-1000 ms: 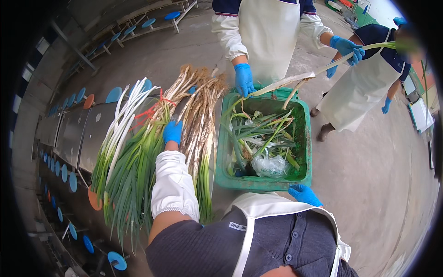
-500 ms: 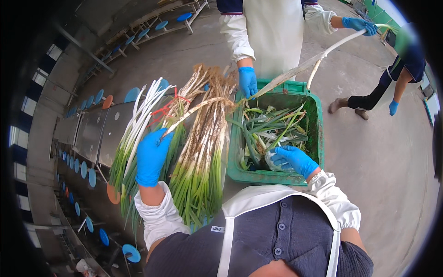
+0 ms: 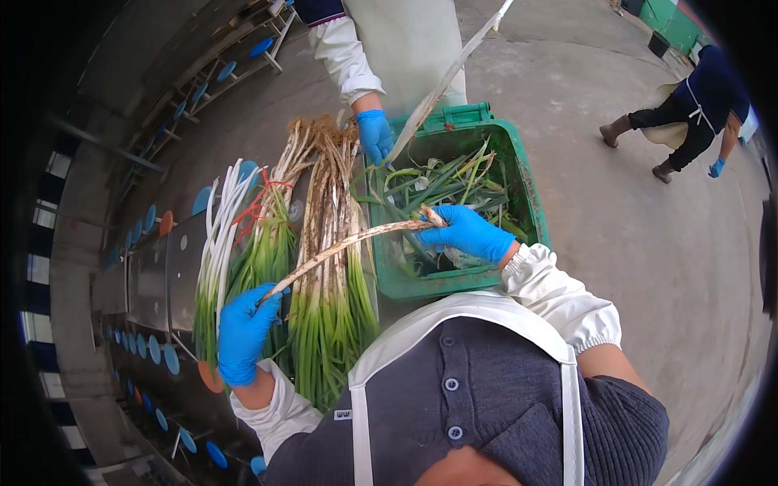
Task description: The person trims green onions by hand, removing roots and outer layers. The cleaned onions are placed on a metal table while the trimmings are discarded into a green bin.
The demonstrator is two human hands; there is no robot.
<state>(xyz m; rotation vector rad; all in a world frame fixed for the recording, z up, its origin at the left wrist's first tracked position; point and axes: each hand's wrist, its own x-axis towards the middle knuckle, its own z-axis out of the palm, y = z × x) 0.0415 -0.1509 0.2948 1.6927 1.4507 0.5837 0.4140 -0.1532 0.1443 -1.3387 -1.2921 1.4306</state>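
Note:
Both my hands wear blue gloves and hold one long, soil-stained green onion (image 3: 348, 241) stretched between them. My left hand (image 3: 245, 334) is closed round its stalk at the lower left. The fingers of my right hand (image 3: 466, 235) are pinched at its other end, above the near part of a green bin (image 3: 535, 194). Peeled leaves and scraps (image 3: 454, 185) lie in the bin. Beside it spreads a heap of unpeeled green onions (image 3: 324, 267) with brown roots. Left of that are a red-tied bundle (image 3: 271, 211) and clean white green onions (image 3: 223, 223).
Across the bin, a co-worker's gloved hand (image 3: 375, 136) holds a strip hanging from a long pale stalk (image 3: 442, 85). Another person (image 3: 689, 109) walks at the far right. Metal tables (image 3: 154, 275) with round blue stools (image 3: 172, 358) line the left.
My right hand has come up from the bin and taken the end of the green onion, which my left hand has lowered. The co-worker's hand and bin appear further left as the view shifted.

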